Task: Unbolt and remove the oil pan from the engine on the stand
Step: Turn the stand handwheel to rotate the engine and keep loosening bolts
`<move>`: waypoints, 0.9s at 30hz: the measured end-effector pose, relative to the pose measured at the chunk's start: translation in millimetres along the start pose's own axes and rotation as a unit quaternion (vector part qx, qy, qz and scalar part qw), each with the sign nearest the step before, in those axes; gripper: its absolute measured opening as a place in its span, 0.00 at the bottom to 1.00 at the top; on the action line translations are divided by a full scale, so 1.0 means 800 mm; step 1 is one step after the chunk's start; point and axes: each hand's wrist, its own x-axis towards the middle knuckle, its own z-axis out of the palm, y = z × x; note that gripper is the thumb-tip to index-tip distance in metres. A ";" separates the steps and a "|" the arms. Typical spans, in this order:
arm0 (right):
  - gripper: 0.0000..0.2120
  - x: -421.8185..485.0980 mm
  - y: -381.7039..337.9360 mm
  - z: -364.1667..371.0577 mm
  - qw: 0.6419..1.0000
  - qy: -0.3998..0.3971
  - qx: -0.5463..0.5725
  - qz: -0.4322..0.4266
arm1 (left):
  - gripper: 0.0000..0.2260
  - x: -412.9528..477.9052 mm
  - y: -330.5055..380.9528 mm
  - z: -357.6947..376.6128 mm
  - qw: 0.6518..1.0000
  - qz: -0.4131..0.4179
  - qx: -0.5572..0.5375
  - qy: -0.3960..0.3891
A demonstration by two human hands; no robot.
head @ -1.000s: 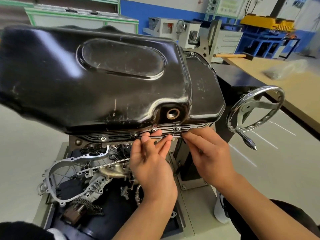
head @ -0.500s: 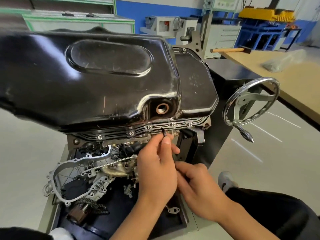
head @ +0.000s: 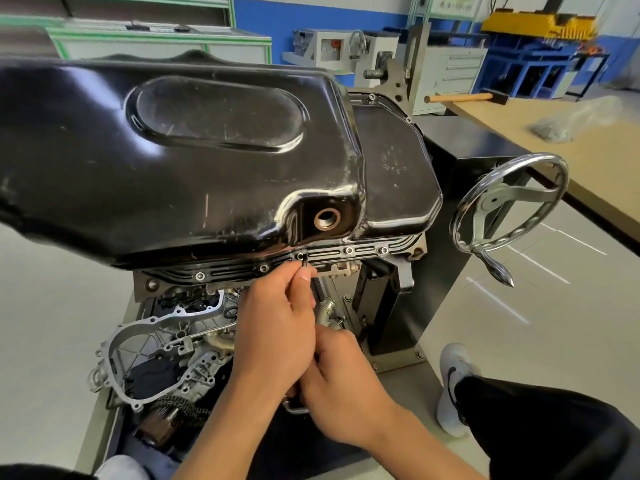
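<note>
The black oil pan (head: 207, 168) sits on top of the engine (head: 180, 344), on the stand. At one flange bolt (head: 300, 255) the left hand (head: 277, 327) has its grip pinched on a small dark tool (head: 304, 262). The right hand (head: 343, 379) is curled just below; I cannot tell what its grip holds.

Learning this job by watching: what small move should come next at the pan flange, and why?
Probably turn the black key to loosen the bolt at its tip: the left hand pinches it there, and more bolts show along the flange of the oil pan, so the pan seems held.
</note>
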 end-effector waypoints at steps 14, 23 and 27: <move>0.21 0.011 -0.003 0.051 0.986 0.054 0.158 -0.005 | 0.12 0.009 0.002 -0.024 0.995 0.017 0.089 -0.049; 0.16 0.007 0.003 0.059 0.935 0.069 0.345 0.044 | 0.12 0.009 -0.005 -0.014 0.996 0.016 0.081 -0.044; 0.18 0.003 0.014 0.047 0.879 0.040 0.457 0.127 | 0.12 0.005 -0.007 -0.003 0.999 0.007 0.048 -0.022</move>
